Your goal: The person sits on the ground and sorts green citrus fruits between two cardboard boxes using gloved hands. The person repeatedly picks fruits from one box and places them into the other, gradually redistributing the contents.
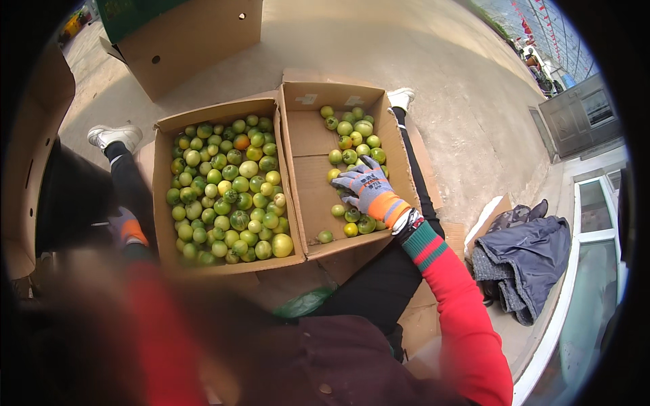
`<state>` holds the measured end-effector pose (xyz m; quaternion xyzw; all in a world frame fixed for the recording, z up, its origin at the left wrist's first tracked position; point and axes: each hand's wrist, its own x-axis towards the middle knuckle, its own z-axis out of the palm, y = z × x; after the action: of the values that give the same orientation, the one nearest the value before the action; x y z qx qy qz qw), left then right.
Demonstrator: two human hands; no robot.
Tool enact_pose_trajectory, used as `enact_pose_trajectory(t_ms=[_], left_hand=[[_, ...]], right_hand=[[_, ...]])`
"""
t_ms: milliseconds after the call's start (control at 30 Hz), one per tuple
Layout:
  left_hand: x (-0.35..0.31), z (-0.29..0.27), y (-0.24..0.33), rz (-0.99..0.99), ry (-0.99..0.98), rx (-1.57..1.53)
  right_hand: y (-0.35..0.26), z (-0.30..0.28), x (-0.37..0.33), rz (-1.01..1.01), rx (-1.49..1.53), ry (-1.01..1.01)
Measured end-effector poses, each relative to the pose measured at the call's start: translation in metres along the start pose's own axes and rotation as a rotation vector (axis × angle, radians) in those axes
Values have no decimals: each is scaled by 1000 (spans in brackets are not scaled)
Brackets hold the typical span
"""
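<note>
Two open cardboard boxes stand side by side between my outstretched legs. The left box (161, 203) is full of green tomatoes (238, 184), some yellowish and one turning orange. In the right box (308, 196), fewer green tomatoes (350, 141) lie along the right side, over a partly bare bottom. My right hand (371, 188), in a grey and orange glove, rests over the tomatoes there, its fingers spread; what lies under the palm is hidden. My left hand (127, 227), gloved alike, is outside the left box beside a black surface; its fingers are mostly hidden.
A large cardboard box (193, 51) stands beyond the left box, and another (44, 149) is at the far left. Dark folded clothing (525, 254) lies on the right, near a white-framed glass panel (596, 271). Green plastic film (305, 302) lies before the boxes.
</note>
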<state>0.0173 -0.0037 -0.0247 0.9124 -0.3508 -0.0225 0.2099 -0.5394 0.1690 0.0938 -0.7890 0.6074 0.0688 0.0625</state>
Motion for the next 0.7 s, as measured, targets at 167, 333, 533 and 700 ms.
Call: enact_pose_trajectory(t_ms=[167, 333, 533, 700], left_hand=[[4, 3, -3, 24, 59, 39], [4, -2, -6, 3, 15, 37], [-23, -35, 20, -28, -66, 37], [-21, -30, 17, -29, -101, 24]], right_hand=[[14, 8, -14, -26, -38, -58], [0, -4, 2, -8, -2, 170], [-44, -7, 13, -111, 37, 19], [-35, 10, -6, -203, -143, -223]])
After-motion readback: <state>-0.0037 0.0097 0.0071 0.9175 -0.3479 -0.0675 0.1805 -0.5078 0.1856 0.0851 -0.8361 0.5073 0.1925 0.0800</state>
